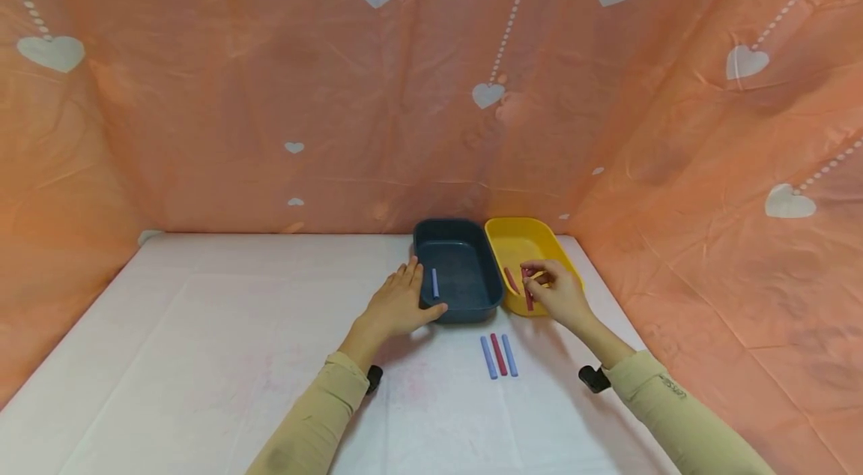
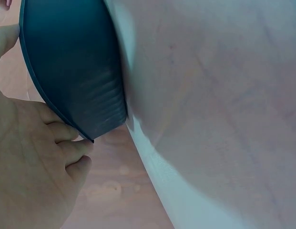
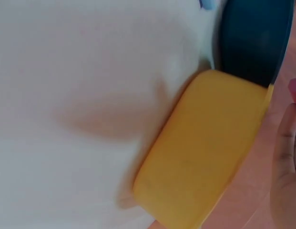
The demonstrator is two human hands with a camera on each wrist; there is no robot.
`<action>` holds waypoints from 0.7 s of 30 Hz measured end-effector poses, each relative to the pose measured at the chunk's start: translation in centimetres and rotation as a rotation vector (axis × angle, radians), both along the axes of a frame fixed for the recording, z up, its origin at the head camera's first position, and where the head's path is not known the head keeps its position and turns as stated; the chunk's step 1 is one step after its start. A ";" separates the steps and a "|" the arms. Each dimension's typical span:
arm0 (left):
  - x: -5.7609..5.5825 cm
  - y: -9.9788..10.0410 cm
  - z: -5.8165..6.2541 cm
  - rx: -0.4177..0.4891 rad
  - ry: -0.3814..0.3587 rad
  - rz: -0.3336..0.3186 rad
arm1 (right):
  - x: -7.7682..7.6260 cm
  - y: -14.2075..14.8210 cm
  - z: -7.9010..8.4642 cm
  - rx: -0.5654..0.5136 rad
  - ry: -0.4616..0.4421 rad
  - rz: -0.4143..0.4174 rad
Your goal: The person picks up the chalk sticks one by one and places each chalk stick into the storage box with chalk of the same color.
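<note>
In the head view my left hand [image 1: 398, 303] rests on the left rim of a dark blue tray [image 1: 465, 314], fingers stretched along it and thumb at the near corner. One blue chalk stick [image 1: 434, 284] lies inside that tray. My right hand [image 1: 558, 297] is over the near end of a yellow tray [image 1: 529, 224], pinching a red chalk stick [image 1: 529, 301] between thumb and fingers. Another red stick [image 1: 511, 280] lies in the yellow tray. The right wrist view shows only the edge of that hand [image 3: 286, 171] and the tip of the held red chalk [image 3: 294, 87].
In front of the trays, two blue chalk sticks [image 1: 488, 357] flank a red one [image 1: 499, 354] on the white tablecloth [image 1: 202, 355]. Both trays stand side by side near the back edge. An orange curtain [image 1: 323, 85] with hearts hangs behind and at both sides.
</note>
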State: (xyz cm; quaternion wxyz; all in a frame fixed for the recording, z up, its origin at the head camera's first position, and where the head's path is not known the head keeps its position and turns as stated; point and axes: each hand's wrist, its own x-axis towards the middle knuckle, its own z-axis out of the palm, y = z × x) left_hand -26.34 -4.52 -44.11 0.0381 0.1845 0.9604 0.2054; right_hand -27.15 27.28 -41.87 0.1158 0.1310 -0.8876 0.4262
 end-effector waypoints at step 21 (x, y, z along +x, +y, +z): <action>0.1 0.0 0.1 0.013 -0.003 0.000 | -6.5 1.6 -0.6 0.108 -0.193 0.004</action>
